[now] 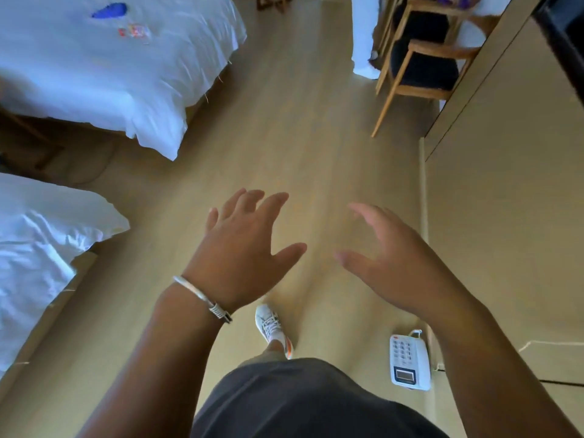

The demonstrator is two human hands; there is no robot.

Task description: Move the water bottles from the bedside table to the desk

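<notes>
**Q:** Head view. Report hand state and current step.

**A:** My left hand (243, 248) and right hand (392, 263) are both held out in front of me, fingers spread wide, holding nothing. Judged from that, I am in transit between stations, with no bottle in either hand. Whether this is the walk to fetch one or the walk back, I cannot tell.

**Q:** Location of the water bottles?

**A:** None in view, so I cannot describe their look. The bedside table and desk are not identifiable either. Beyond my left fingertips lies a bed (104, 67) with a blue item (110, 11) on it; a second bed (41, 248) sits left of my left wrist. Beyond my right fingertips stands a wooden chair (420, 67). Below my right wrist, a white telephone (409, 363) lies on the floor (284, 137).

**Q:** Next move?

**A:** Probably: locate the bedside table, likely near the beds, then close the fingers round one bottle per hand.
</notes>
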